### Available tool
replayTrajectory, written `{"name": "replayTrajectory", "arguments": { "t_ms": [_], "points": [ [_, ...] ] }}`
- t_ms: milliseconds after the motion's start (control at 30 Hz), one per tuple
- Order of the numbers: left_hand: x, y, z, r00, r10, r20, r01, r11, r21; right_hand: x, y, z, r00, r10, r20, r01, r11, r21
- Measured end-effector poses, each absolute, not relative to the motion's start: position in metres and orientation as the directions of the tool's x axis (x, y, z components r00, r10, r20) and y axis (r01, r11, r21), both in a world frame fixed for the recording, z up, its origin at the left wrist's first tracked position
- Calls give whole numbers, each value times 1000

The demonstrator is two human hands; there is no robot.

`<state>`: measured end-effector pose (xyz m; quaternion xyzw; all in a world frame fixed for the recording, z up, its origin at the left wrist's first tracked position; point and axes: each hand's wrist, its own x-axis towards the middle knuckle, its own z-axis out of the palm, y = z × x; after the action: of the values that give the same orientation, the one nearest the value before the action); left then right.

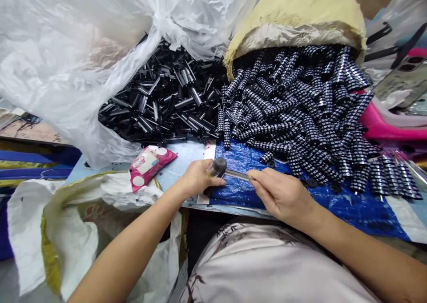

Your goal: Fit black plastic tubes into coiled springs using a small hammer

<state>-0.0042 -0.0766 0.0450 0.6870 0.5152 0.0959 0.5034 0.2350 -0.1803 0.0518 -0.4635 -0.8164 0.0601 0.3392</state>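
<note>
Near the table's front edge, my left hand (199,177) is closed around a dark piece with a rounded grey-black end (219,165); its lower part is mostly hidden by the fingers. My right hand (283,191) grips a thin metal rod (237,174), which reaches left to the dark piece. What lies inside the right fist is hidden. Just beyond the hands spreads a heap of black rollers with a white check pattern (280,111). Left of it lies a pile of glossy black plastic parts (167,103).
A yellow sack (300,9) opens over the rollers, and a clear plastic bag (76,67) over the black parts. A pink packet (150,165) lies left of my hands. Blue sheeting (233,194) covers the table. A white sack (26,232) stands open at lower left.
</note>
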Motion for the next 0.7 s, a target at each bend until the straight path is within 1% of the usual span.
{"name": "replayTrajectory", "arguments": {
  "t_ms": [67, 133, 200, 267, 300, 333, 367, 433, 500, 533, 600, 667, 700],
  "points": [
    [-4, -70, 46, 490, 777, -395, 604, 24, 796, 233, -182, 58, -307, 736, 604, 620, 636, -460],
    [-4, -66, 46, 511, 760, -401, 602, 16, 799, 234, -182, 57, -279, 710, 646, 615, 649, -448],
    [-3, -64, 45, 512, 758, -404, 592, 29, 805, 236, -180, 49, -280, 759, 588, 703, 579, -412],
    [-3, -64, 44, 513, 755, -409, 577, 50, 815, 240, -177, 41, -283, 837, 469, 802, 474, -363],
    [-3, -64, 44, 513, 752, -414, 572, 60, 818, 241, -176, 38, -281, 862, 421, 828, 440, -348],
    [-3, -64, 44, 514, 748, -419, 571, 65, 818, 242, -175, 37, -281, 870, 406, 830, 432, -352],
    [-3, -64, 44, 518, 745, -419, 575, 59, 816, 242, -175, 38, -286, 860, 423, 810, 452, -373],
    [-3, -63, 45, 527, 743, -413, 589, 31, 807, 240, -178, 43, -310, 798, 516, 720, 552, -421],
    [-4, -62, 45, 528, 746, -405, 598, 12, 801, 235, -182, 48, -354, 727, 588, 626, 652, -428],
    [-4, -62, 45, 527, 748, -405, 601, 9, 799, 232, -184, 48, -394, 711, 582, 608, 677, -415],
    [-1, -63, 44, 519, 752, -407, 614, 3, 789, 226, -188, 46, -495, 715, 494, 628, 687, -365],
    [5, -65, 45, 510, 766, -391, 655, -51, 754, 223, -189, 41, -572, 721, 391, 658, 688, -306],
    [8, -66, 46, 502, 779, -376, 679, -86, 729, 223, -190, 39, -593, 715, 371, 656, 696, -291]
  ]
}}
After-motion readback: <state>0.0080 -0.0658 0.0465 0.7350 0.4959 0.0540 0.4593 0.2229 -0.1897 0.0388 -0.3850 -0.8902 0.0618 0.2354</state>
